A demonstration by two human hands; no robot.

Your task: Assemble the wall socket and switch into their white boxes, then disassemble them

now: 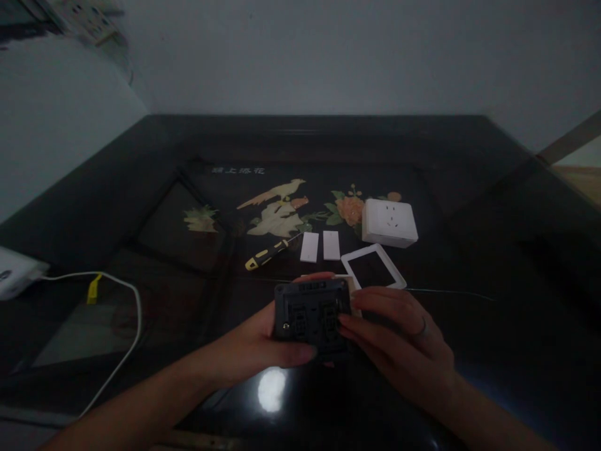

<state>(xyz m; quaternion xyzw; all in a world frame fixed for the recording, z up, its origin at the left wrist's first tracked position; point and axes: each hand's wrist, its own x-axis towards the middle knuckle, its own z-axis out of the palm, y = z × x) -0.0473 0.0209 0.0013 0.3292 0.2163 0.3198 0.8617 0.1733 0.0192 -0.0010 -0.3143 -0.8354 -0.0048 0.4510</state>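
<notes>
A black wall switch body (pixel 313 313), squarish with two mechanisms on its front, is tilted toward me above the table. My left hand (pixel 282 341) grips it from the left, thumb along the lower front edge and fingers behind. On its right side, my right hand (pixel 399 332) has its fingertips pressed at the right mechanism and edge; whether they pinch a small part is hidden. Part of a pale box (pixel 355 300) shows behind the switch. Beyond lie two white rocker plates (pixel 308 247) and a white square frame (pixel 399 275).
A yellow-and-black screwdriver (pixel 267 255) lies left of the plates. A white socket box (pixel 390 222) stands at the back right. At the left edge sits a white device (pixel 16 274) with a cable (pixel 139 313). The dark glossy table (pixel 117 219) meets a wall behind.
</notes>
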